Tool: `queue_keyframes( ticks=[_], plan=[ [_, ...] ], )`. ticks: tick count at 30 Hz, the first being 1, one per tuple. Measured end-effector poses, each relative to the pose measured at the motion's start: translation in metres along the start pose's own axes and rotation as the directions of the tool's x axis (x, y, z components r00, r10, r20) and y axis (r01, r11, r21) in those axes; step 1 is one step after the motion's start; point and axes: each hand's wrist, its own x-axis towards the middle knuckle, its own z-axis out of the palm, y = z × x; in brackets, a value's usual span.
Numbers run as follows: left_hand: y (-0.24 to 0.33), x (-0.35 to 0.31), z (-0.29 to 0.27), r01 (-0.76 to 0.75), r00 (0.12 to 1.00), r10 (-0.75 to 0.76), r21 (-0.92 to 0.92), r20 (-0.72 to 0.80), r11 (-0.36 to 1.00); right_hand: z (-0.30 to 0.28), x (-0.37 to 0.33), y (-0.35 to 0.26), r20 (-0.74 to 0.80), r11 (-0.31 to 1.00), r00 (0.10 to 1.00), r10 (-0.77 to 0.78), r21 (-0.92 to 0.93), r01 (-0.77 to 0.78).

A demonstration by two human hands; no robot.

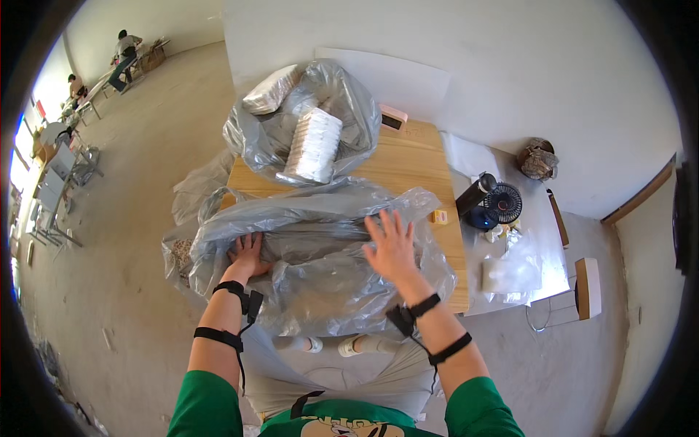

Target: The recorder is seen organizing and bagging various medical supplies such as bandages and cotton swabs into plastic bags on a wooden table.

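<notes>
At centre frame, the left hand (246, 255) curls into and the right hand (392, 244) lies spread flat on a soft, slippery-looking grey plastic bag (320, 277), likely light, best gathered by its folds, below another bag (306, 124) of white packs.
</notes>
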Motion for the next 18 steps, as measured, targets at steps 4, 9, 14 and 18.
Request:
queue_keyframes(
  ticks=[4,9,14,18],
  plan=[
    [0.003,0.016,-0.004,0.015,1.0,-0.015,0.015,0.011,1.0,-0.005,-0.061,-0.012,0.237,0.998,0.969,-0.064,-0.002,0.066],
    [0.003,0.027,-0.005,0.003,1.0,-0.003,0.001,-0.014,1.0,0.039,-0.091,0.053,0.305,0.976,0.927,0.216,-0.029,-0.218],
    [0.017,0.009,-0.006,-0.124,0.989,0.123,-0.015,-0.082,0.992,0.033,-0.084,0.063,0.328,0.977,0.922,0.204,-0.013,-0.212],
    [0.073,-0.061,0.006,-0.388,0.906,0.375,-0.034,-0.198,0.921,0.04,-0.084,0.09,0.261,0.972,0.942,0.211,0.043,-0.23]
  ],
)
